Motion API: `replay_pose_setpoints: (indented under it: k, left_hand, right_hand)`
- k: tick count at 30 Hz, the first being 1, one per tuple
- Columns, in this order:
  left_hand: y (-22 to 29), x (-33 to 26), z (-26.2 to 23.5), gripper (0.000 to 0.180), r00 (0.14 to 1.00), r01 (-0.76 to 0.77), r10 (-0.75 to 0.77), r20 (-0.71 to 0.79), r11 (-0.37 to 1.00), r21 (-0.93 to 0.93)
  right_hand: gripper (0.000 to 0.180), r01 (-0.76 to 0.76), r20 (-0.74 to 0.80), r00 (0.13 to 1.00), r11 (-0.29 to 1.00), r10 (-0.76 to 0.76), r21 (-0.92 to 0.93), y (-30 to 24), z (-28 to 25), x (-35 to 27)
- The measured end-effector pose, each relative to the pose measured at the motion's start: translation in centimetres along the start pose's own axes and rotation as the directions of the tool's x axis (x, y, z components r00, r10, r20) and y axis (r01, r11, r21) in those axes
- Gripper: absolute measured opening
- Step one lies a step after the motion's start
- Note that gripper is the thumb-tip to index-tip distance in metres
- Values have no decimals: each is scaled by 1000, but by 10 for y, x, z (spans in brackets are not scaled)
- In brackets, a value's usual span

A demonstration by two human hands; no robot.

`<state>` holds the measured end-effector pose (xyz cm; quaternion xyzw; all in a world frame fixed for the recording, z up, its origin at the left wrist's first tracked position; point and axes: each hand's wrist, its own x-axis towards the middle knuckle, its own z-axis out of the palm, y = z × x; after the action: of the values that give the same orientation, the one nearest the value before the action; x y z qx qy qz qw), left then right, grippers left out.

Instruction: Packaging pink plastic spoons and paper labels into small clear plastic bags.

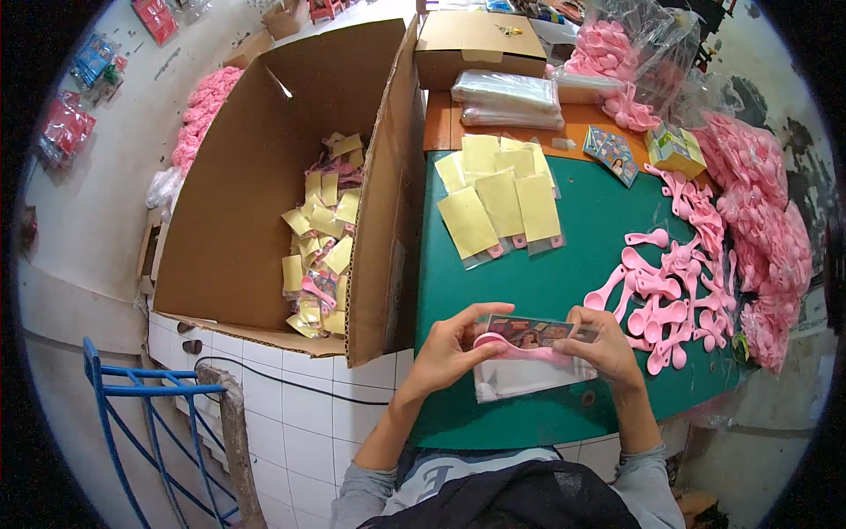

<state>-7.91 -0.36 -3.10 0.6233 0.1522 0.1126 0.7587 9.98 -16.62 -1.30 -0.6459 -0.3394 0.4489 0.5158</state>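
My left hand point(449, 348) and my right hand point(604, 346) together hold a clear plastic bag point(529, 375) with a printed card point(533, 331) at its top and a pink plastic spoon point(520, 350) across it, just above the green table point(546, 282). The left fingers pinch the spoon's bowl end; the right fingers grip the bag's right top corner. Several packed bags with yellow card backs point(502, 207) lie face down on the table beyond my hands.
A big open cardboard box point(256, 176) at the left holds many packed bags point(322, 238). Loose pink spoons point(679, 282) heap at the right. A closed carton point(476, 44), stacked clear bags point(507, 97), printed cards point(612, 152) lie behind. A blue metal frame point(132, 414) stands lower left.
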Motion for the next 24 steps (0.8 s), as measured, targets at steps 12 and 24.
replay_pose_setpoints:
  k: [12,24]
  left_hand:
    - [-11,-5,14,58,959,-93,176,-222,936,340]
    - [-30,-42,29,52,966,256,-260,0,949,-183]
  right_hand:
    - [12,182,-365,887,940,-284,-288,-9,15,-5]
    - [24,393,304,919,620,-249,-679,-7,45,-15]
